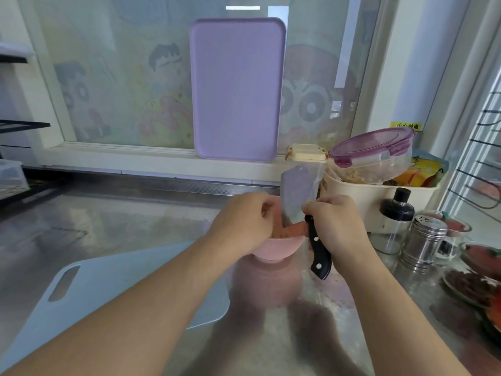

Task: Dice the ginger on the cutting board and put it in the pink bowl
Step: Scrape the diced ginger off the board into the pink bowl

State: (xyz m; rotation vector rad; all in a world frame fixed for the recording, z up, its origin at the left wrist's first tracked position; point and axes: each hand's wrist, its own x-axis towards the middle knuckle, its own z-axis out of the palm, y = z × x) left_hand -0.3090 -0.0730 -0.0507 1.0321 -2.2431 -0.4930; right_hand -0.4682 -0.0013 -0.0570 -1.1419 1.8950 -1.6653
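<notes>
Over the pink bowl [273, 249] on the steel counter [135, 213] we hold both hands close together. Our right hand [336, 223] has its fingers curled round the black riveted handle of the cleaver [296, 196], whose broad blade stands nearly upright with its lower edge dipping inside the bowl. Our left hand [244, 221] hangs above the bowl's left rim with fingers bent toward the blade's flat; whether they touch it we cannot tell. Diced ginger [284, 235] shows as pale bits inside the bowl, just below the blade. Just left of the bowl, nearer us, lies the light blue cutting board [113, 291], partly under our left forearm. Behind, a purple board [235, 88] leans against the window. At right stand a steel shaker [423, 241] and a black-capped glass bottle [394, 221].
</notes>
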